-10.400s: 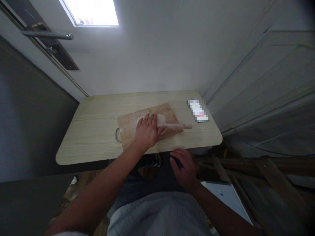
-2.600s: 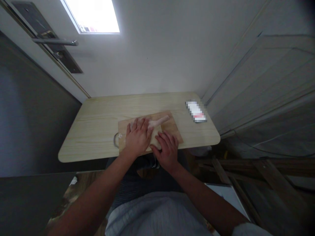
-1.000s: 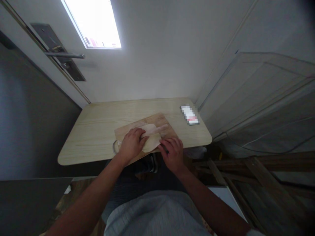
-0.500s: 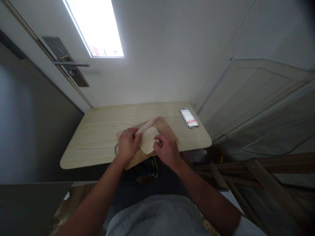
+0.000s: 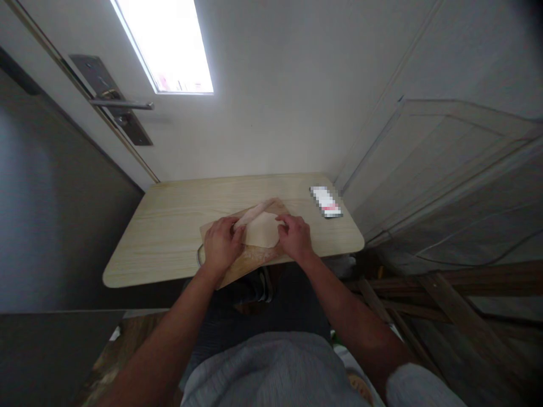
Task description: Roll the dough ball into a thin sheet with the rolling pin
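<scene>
Pale dough (image 5: 263,230) is already a flat sheet over the floured board (image 5: 237,267), so I'd call the flattening mostly done, with just lifting it off left, maybe. Right hand (image 5: 294,236) is pinching its right edge; left hand (image 5: 221,244) is curled at the left edge by the rolling pin (image 5: 258,211), can't tell if it's gripping either one.

Glare floods from the window (image 5: 169,45) into a dim room, with dark lower corners and soft, slightly blurred detail.
</scene>
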{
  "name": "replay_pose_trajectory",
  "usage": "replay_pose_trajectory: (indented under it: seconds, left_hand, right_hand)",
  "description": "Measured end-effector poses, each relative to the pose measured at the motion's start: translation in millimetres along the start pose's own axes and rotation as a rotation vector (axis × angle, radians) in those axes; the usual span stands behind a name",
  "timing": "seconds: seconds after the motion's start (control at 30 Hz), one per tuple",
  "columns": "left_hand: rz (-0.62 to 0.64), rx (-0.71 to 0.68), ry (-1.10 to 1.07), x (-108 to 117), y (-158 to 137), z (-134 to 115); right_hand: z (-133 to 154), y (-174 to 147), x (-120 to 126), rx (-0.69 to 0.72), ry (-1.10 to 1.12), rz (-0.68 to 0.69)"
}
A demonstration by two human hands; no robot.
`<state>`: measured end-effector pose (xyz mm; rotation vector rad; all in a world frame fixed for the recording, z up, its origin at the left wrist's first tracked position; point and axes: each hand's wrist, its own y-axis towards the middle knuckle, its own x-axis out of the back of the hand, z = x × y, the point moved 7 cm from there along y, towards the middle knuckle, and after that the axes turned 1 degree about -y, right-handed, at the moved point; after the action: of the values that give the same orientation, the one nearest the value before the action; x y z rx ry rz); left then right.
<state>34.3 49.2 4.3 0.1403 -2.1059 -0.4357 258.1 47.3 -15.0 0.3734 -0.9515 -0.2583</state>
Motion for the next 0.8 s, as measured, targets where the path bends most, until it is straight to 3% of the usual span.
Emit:
replay_pose_trajectory:
  seconds: [0.3, 0.57, 0.7, 0.8]
  left_hand:
    - [0.009, 0.014, -0.079, -10, 15, 3]
    - [0.053, 0.025, -0.002, -13, 12, -2]
    - [0.064, 0.0, -0.005, -13, 17, -11]
    - [0.084, -0.05, 0.036, -18, 22, -27]
  right_hand:
    - [-1, 10, -9, -0.012, 0.149, 0.063]
    - [-7, 17, -5, -0.099, -0.115, 0.167]
    - [-11, 21, -6, -0.104, -0.051, 0.138]
    - [-21, 22, 0, -0.145, 0.095, 0.023]
